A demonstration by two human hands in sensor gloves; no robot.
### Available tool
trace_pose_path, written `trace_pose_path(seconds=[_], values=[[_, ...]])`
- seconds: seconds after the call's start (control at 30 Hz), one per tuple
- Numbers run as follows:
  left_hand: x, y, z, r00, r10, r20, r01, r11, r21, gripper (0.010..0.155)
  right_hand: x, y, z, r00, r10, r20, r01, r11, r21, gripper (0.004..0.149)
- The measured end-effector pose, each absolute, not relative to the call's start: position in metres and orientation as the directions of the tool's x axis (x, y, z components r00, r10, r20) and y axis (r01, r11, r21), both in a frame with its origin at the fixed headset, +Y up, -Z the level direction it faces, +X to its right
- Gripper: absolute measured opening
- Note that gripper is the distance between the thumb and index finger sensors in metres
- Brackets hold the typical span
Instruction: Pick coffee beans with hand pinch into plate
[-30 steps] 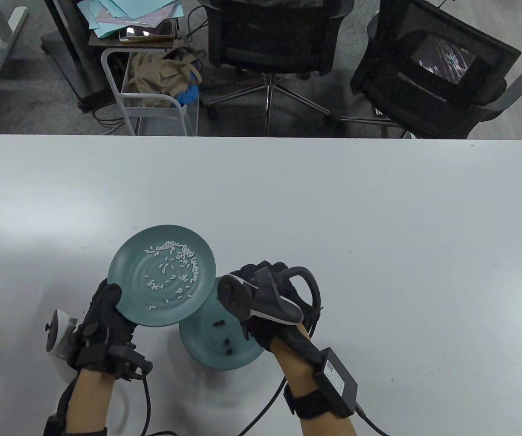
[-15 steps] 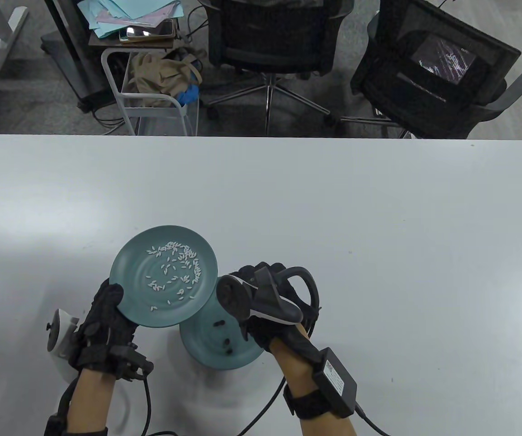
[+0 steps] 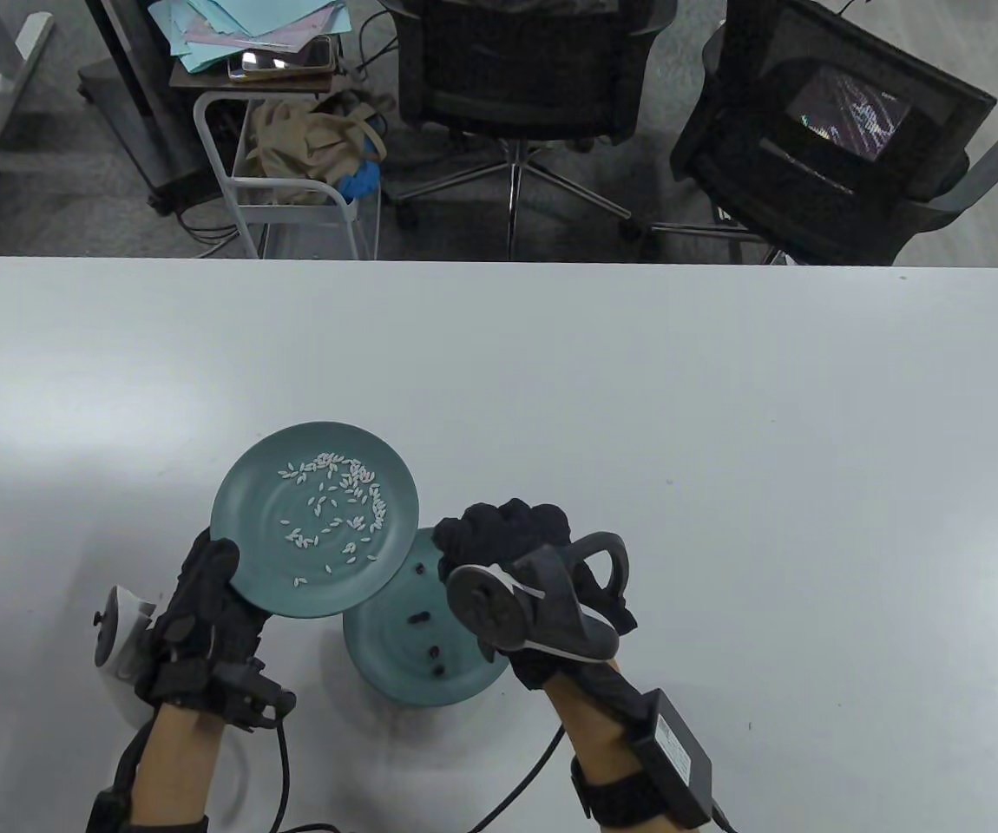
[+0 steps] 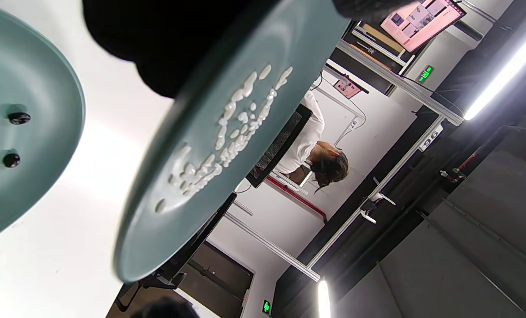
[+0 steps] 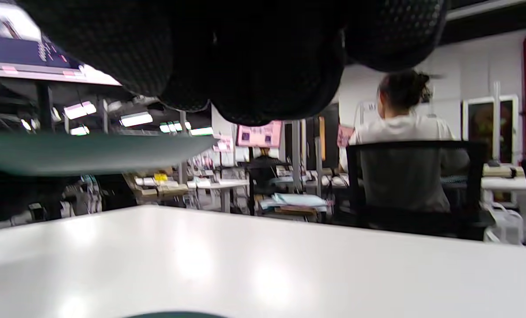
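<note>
My left hand (image 3: 223, 566) grips the near-left rim of a teal plate (image 3: 247, 512) and holds it above the table, slightly tilted. Many white grains (image 3: 334, 503) lie on it; it also shows in the left wrist view (image 4: 263, 115). A second teal plate (image 3: 390, 664) rests on the table below, partly under the first, with several dark coffee beans (image 3: 419, 618) on it. Two of the beans show in the left wrist view (image 4: 19, 118). My right hand (image 3: 503, 528) hovers at this plate's far right rim, fingers curled together. I cannot tell if it holds a bean.
The white table (image 3: 725, 434) stretches far and right of the plates. Two black office chairs (image 3: 516, 78) and a white cart (image 3: 291, 191) stand beyond its far edge. Cables (image 3: 508, 781) trail from my wrists at the near edge.
My right hand has drawn back to the right, off the lower plate's middle, uncovering more of the plate and a bean. The left hand has shifted the upper plate slightly farther away.
</note>
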State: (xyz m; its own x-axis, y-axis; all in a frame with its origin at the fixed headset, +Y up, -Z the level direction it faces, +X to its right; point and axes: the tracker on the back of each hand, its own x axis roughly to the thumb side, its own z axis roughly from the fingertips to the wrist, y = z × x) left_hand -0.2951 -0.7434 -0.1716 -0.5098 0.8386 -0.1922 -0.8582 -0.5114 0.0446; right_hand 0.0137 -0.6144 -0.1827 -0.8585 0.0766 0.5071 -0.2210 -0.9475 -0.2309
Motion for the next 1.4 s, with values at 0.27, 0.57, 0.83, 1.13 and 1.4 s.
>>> trace_pose_path(seconds=[0.27, 0.57, 0.83, 1.13, 1.4], values=[[-0.286, -0.738, -0.202, -0.396, 0.849, -0.348, -0.905, -0.425, -0.006, 0.06, 0.045, -0.637, -0.156, -0.847, 0.036, 0.53, -0.161, -0.968, -0.192, 0.055], [-0.273, -0.762, -0.275, -0.259, 0.794, -0.55, -0.948, -0.319, -0.014, 0.061, 0.068, -0.652, -0.158, -0.869, 0.12, 0.481, -0.199, -0.973, -0.117, 0.061], [-0.262, -0.778, -0.31, -0.158, 0.757, -0.634, -0.964, -0.257, -0.066, 0.063, 0.072, -0.65, -0.162, -0.88, 0.105, 0.463, -0.185, -0.974, -0.13, 0.06], [-0.254, -0.781, -0.317, -0.085, 0.736, -0.671, -0.969, -0.219, -0.118, 0.066, 0.073, -0.651, -0.163, -0.886, 0.105, 0.453, -0.181, -0.975, -0.128, 0.06], [-0.262, -0.755, -0.308, 0.06, 0.782, -0.62, -0.994, -0.007, -0.105, 0.074, 0.072, -0.651, -0.162, -0.882, 0.107, 0.459, -0.183, -0.975, -0.125, 0.059]])
